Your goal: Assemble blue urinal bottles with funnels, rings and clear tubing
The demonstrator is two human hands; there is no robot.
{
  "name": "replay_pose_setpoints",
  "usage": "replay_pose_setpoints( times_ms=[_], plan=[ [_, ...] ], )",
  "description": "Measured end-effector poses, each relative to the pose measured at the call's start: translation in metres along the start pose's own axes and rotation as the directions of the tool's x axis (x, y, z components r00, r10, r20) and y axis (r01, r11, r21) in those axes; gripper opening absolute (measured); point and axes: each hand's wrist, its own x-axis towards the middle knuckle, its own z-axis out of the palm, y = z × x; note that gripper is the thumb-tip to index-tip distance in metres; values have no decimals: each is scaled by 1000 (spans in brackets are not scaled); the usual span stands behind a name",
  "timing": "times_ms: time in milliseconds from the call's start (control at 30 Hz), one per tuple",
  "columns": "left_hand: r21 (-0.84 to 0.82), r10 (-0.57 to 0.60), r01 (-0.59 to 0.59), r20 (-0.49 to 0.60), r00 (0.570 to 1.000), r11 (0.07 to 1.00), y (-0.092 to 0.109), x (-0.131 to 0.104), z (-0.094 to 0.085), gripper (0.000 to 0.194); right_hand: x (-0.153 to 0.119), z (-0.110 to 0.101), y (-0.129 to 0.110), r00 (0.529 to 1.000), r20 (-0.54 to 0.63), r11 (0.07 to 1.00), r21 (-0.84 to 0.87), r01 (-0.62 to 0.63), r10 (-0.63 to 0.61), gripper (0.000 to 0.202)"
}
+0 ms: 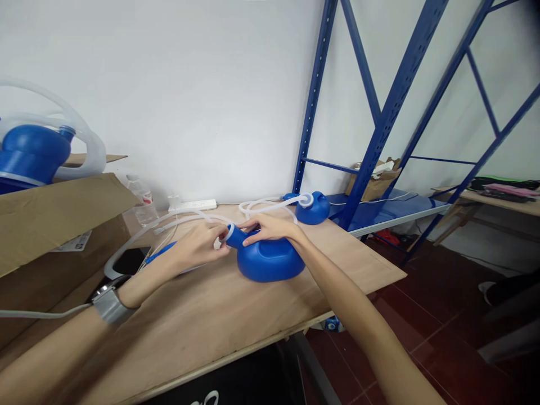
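Observation:
A blue plastic bottle (pixel 270 261) lies on the wooden table, its neck pointing left with a whitish ring at the mouth. My right hand (pixel 268 229) grips it from above, near the neck. At the mouth, my left hand (pixel 206 243) has its fingers closed around a small whitish piece, mostly hidden by the fingers. A clear hose (pixel 185 214) runs behind my left hand and curves down to the left. Behind, near the wall, stands a second blue bottle (pixel 313 209) with a coiled hose attached.
On the left is an open cardboard box (pixel 63 225) holding more blue bottles and hoses. A water bottle (pixel 145 202) and a white power strip (pixel 192 206) are by the wall. Blue metal shelving (pixel 379 135) rises at the right, beyond the table (pixel 236 315).

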Motion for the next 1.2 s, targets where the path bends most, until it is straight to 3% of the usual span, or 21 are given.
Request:
replay_pose_setpoints(
  times_ms=[300, 700, 867, 1067, 1200],
  plan=[
    [214, -54, 63, -45, 998, 975, 10, -3, 13, 5, -1, 1, -1, 1000, 9, 999, 50, 15, -15, 63],
    [172, -59, 60, -10, 998, 983, 6, 2, 13, 7, -1, 0, 1, 1000, 1, 1000, 24, 1, -1, 61],
    [16, 70, -72, 111, 991, 997, -3, -3, -3, 13, -5, 0, -2, 998, 56, 998, 59, 11, -14, 65],
    [-119, 85, -68, 144, 986, 991, -5, -9, -16, 17, -8, -1, -8, 998, 51, 998, 65, 20, -23, 61],
    [-113, 96, -86, 91, 991, 990, -4, -12, -14, 16, -11, 0, -9, 999, 30, 999, 9, 37, -38, 82]
  ],
)
